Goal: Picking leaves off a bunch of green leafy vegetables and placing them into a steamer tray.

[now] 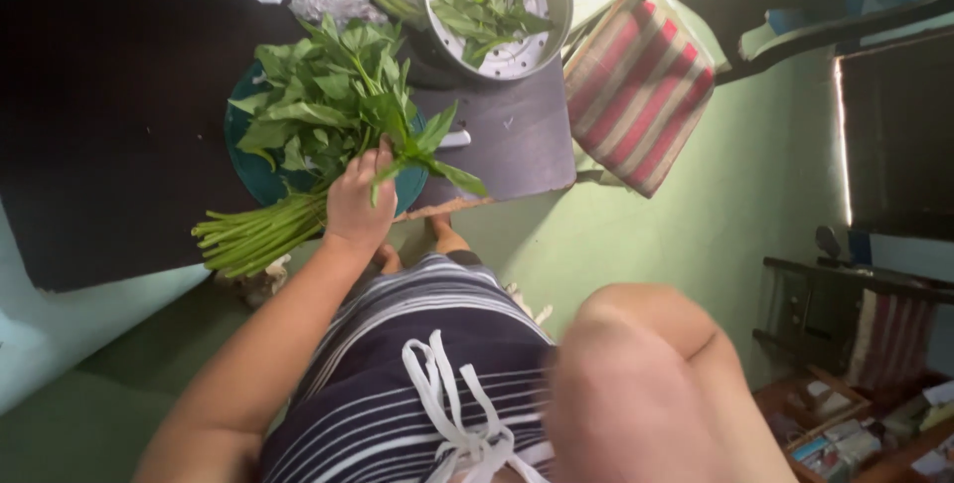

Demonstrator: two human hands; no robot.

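Green walls and a green floor frame a low dark table (119,145) seen from above, with a round teal tray (253,170) near its front edge. On that tray lies a bunch of leafy greens (318,110), its long axis running from the cut stems at about 8 o'clock up to the leaves at 2 o'clock. The left hand (360,200) sits at the bunch's 4 o'clock side, fingers closed around one leafy sprig (427,150) whose leaves trail toward 3 o'clock. At 1 o'clock from the hand stands a metal colander pot (497,6) holding picked leaves. The right hand is out of view; only a blurred forearm fills the lower right.
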